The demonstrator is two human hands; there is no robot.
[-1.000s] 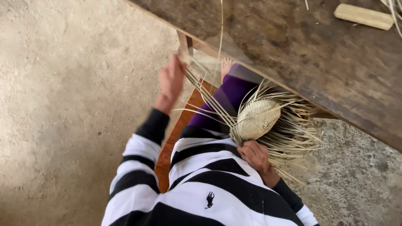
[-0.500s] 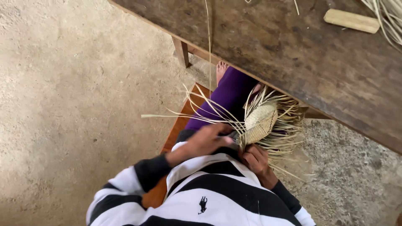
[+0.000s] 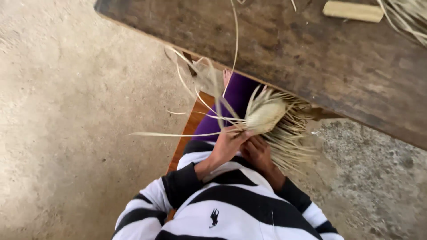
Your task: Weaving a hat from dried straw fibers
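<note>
Woven straw piece (image 3: 265,116) in both hands, loose strands splayed leftward

Soft even daylight, faint shadows, slight motion blur

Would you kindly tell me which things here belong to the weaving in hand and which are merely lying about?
In hand:
- woven straw piece
- loose straw strands
- left hand
- right hand

Lying about:
- wooden block
- straw bundle
- wooden table
</note>
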